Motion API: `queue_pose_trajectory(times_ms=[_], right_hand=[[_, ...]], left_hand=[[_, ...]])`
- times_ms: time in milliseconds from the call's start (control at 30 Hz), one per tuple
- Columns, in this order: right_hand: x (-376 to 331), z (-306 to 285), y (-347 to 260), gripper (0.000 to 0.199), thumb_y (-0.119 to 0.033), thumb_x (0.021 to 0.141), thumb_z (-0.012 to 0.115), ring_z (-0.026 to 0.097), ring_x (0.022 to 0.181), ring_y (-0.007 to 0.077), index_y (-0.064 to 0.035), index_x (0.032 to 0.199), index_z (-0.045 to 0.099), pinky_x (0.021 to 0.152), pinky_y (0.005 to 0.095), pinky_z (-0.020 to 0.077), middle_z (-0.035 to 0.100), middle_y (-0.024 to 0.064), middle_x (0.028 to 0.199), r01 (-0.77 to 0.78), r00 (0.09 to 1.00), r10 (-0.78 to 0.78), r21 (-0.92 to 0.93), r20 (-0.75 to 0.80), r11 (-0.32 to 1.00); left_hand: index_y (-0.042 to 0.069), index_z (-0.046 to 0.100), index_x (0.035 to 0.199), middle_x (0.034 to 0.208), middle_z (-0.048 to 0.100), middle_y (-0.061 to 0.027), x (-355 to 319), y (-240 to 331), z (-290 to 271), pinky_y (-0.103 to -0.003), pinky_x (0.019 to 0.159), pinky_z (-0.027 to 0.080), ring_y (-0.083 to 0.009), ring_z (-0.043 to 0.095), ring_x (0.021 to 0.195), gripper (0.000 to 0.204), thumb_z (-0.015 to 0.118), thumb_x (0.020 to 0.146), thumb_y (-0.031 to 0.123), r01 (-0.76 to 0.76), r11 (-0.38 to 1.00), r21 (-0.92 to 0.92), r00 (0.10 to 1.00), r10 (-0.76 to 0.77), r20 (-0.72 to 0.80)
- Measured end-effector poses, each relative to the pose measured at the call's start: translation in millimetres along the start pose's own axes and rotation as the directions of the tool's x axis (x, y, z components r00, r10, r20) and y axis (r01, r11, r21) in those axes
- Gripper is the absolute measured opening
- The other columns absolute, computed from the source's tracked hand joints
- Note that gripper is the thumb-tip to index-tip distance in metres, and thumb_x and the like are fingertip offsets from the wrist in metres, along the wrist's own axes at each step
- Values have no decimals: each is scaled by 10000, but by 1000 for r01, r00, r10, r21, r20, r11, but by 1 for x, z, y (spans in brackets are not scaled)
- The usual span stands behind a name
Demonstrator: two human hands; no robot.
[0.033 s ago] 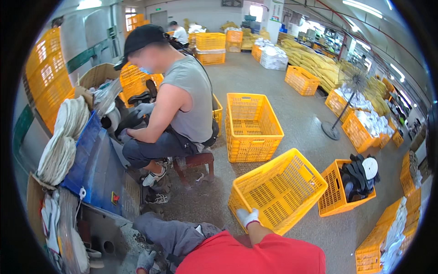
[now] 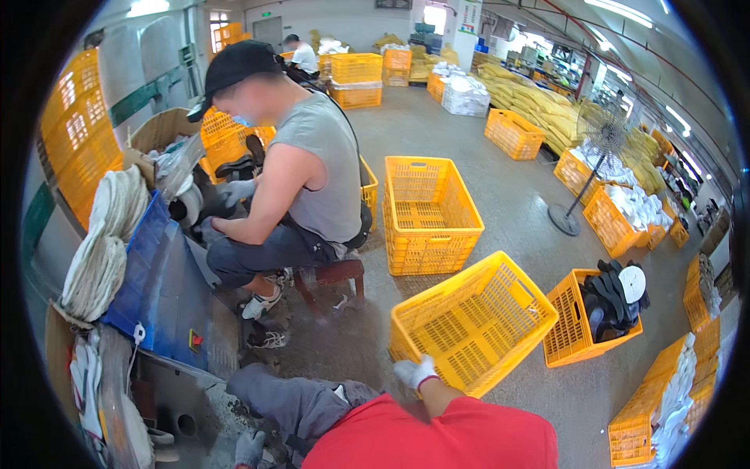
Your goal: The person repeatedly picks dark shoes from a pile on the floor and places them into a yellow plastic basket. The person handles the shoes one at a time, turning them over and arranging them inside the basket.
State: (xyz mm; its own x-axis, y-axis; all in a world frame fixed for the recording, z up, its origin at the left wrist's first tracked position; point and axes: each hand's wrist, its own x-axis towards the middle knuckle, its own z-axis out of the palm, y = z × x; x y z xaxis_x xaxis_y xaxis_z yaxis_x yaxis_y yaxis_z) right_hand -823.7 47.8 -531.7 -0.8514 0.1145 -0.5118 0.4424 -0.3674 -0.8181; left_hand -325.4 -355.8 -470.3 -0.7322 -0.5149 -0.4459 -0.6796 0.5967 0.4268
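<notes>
Yellow latticed crate [image 2: 474,324], rectangular, right fingers [image 2: 404,370] gripping its edge, left fingers [image 2: 249,443] too unclear to tell

Grey floor [image 2: 512,191], faintly glossy. Far wall [image 2: 340,28] pale; window [image 2: 219,26] toward its left. Tube light [image 2: 620,12] lit overhead. Low reddish-brown stool [image 2: 344,270]; pedestal fan [image 2: 603,131] farther right.

The right arm [image 2: 442,397] reaches forward, its gloved right grip [image 2: 416,374] back-up; the gloved left grip [image 2: 250,448] sits low beside the leg [image 2: 301,399].
</notes>
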Motion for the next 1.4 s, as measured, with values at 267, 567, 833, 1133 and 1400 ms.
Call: queue_pose_trajectory(times_ms=[267,567,833,1133,1400], right_hand=[[14,-5,2,585,-488,908,720,754,1142,432,26,1179,788,998,482,595,778,303,1173,343,914,319,-899,252,-272],[157,48,58,159,-83,958,660,649,731,228,71,955,694,634,442,525,719,134,897,197,890,346,-935,296,294],[134,218,65,418,-343,1016,646,741,896,300,48,1105,765,779,453,594,777,156,1032,517,723,488,-851,489,87],[33,309,132,369,-319,1008,661,700,777,251,31,1052,771,688,431,551,747,121,915,812,458,715,-576,528,-96],[-74,412,157,330,-298,1001,675,663,670,207,16,1005,777,607,411,514,721,90,810,986,73,758,-163,649,45]], left_hand=[[96,731,1310,1270,758,-153,-197,38,34,-457,1007,584,-290,727,1152,322,589,1089,282,392,870,-300,638,-492,-593],[147,782,1247,1170,788,-163,-419,106,281,-517,881,599,-391,738,1034,376,636,1046,429,841,192,-506,-10,-929,-369],[85,779,1252,1290,752,-213,-339,279,325,-491,1046,545,-376,684,1237,595,773,920,578,512,-276,-813,5,-946,324],[-17,626,1396,1395,679,-309,-267,421,375,-500,1035,580,-390,698,1239,835,798,879,616,276,-641,-716,162,-704,692],[43,590,1477,1353,722,-282,-213,471,442,-494,1086,554,-441,690,1283,633,689,959,393,361,-498,-788,143,-806,574]])
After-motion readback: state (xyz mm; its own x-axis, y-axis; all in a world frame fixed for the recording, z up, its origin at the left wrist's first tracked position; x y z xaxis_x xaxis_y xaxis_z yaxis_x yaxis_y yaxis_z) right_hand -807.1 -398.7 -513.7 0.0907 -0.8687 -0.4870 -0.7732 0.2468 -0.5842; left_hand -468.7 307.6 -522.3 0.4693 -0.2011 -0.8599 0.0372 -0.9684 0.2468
